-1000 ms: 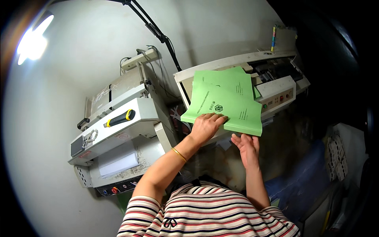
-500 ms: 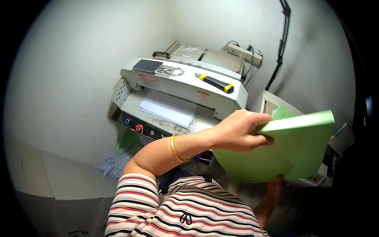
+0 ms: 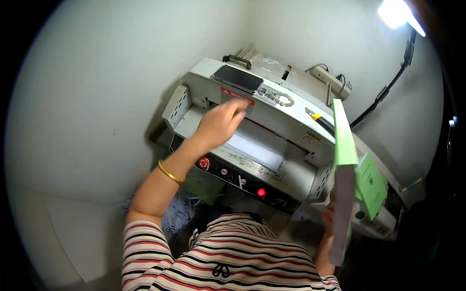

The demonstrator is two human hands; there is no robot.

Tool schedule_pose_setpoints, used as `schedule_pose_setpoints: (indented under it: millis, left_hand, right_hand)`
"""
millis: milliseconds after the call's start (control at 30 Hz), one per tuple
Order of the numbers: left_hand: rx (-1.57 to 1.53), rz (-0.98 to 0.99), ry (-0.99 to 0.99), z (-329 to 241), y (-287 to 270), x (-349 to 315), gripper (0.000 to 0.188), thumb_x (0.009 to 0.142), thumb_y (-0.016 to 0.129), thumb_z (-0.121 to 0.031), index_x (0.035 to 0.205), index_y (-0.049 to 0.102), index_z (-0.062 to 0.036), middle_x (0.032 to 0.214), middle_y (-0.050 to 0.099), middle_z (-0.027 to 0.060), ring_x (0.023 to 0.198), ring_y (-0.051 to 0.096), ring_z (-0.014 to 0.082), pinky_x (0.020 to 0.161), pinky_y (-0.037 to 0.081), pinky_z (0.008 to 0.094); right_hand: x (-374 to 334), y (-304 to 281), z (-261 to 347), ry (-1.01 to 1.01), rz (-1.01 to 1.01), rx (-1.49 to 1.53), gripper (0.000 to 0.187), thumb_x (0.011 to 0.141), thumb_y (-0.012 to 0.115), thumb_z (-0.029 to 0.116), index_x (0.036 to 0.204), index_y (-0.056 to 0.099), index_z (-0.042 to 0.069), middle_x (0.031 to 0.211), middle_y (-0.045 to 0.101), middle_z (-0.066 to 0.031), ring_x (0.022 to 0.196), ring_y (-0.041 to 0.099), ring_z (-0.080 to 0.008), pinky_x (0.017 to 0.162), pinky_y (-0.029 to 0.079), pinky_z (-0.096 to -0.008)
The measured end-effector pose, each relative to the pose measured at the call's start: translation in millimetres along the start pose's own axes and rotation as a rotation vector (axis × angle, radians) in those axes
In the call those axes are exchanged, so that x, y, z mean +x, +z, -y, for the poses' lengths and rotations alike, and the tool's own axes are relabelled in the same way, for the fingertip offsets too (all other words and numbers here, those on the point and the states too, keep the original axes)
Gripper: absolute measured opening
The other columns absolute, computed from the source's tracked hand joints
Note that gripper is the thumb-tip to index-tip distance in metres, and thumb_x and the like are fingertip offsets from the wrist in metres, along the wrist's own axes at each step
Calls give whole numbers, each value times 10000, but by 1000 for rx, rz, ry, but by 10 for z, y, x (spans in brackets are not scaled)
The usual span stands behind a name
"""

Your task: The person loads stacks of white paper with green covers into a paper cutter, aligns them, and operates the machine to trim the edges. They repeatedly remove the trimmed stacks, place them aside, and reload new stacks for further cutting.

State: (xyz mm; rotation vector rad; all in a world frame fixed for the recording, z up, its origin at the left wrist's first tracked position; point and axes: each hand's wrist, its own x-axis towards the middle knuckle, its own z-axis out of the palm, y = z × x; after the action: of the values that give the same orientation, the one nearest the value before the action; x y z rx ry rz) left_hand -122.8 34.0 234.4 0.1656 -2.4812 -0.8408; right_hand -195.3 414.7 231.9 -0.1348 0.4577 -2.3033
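Note:
My right hand [image 3: 328,216] grips a thick green-covered book [image 3: 343,138], held up edge-on at the right with its pale page block facing me. My fingers are mostly hidden behind it. My left hand [image 3: 221,125], a gold bangle on its wrist, hovers in front of the electric paper cutter [image 3: 291,121]. Its fingers are curled together, slightly blurred, and no object shows in them. Below and right of that hand, white paper [image 3: 255,153] lies on the cutter's bed.
On the cutter's top lie a dark phone [image 3: 238,78], a bead bracelet [image 3: 281,97] and a yellow-black utility knife [image 3: 320,120]. Another green booklet [image 3: 371,186] rests on equipment at the right. Paper shreds [image 3: 177,213] are heaped below left. A lit lamp [image 3: 395,14] hangs upper right.
My left hand has let go of the green book and moved left to the cutter. The book has turned from broadside to edge-on in my right hand. The view has shifted.

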Motion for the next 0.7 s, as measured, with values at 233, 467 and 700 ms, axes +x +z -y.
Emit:
schedule_pose_setpoints:
  millis: [233, 467, 700]
  left_hand:
    - [398, 185, -20, 1400, 902, -817, 668, 765, 753, -426, 1372, 511, -292, 1510, 317, 147, 1375, 219, 494, 1118, 171, 631]
    - [346, 282, 52, 1703, 1098, -461, 744, 646, 769, -591, 1317, 567, -341, 1487, 380, 82, 1367, 211, 500, 1088, 137, 692]
    - [305, 168, 108, 1679, 1341, -363, 587, 740, 711, -551, 1275, 591, -342, 1481, 385, 100, 1343, 223, 522, 1090, 148, 675]
  right_hand:
    - [-373, -199, -916, 29, -460, -194, 470, 1018, 435, 328, 1316, 492, -32, 1172, 634, -167, 1021, 646, -263, 888, 530, -378]
    - [-316, -221, -1439, 107, -579, 69, 354, 997, 497, 231, 1258, 532, -7, 1145, 648, -180, 970, 680, -282, 851, 572, -400]
    - [39, -394, -1664, 16, -688, 84, 345, 995, 505, 201, 1262, 515, -18, 1186, 622, -188, 1040, 645, -314, 895, 551, -437]
